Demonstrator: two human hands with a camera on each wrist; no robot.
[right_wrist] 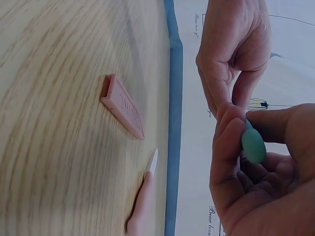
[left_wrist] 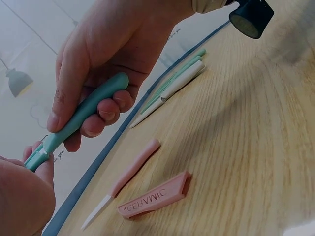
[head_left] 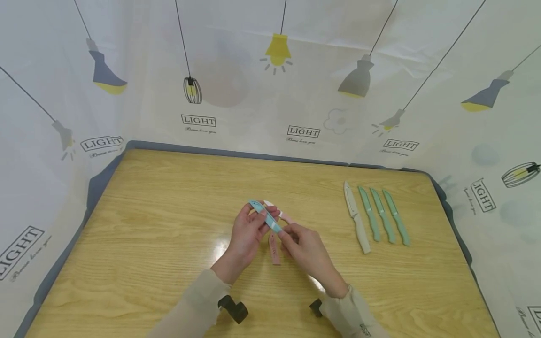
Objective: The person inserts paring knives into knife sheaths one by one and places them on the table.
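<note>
Both hands hold a teal-handled knife [left_wrist: 88, 108] in front of me. My right hand [head_left: 310, 246] grips its handle, fingers curled round it in the left wrist view. My left hand [head_left: 247, 230] pinches the blue-green blade cover [head_left: 256, 205] at the other end. A small pale strip shows where handle and cover meet; the rest of the blade is hidden. On the table below lies a pink-handled knife [left_wrist: 135, 167] with its white blade bare. Beside it rests a pink blade cover [left_wrist: 155, 196] lettered CERAMIC, apart from the knife.
To the right on the wooden table [head_left: 169, 197], a cream knife [head_left: 357, 218] lies beside several green knives [head_left: 382, 216] in a row. A light curtain [head_left: 253, 108] printed with lamps surrounds the table beyond its dark edge.
</note>
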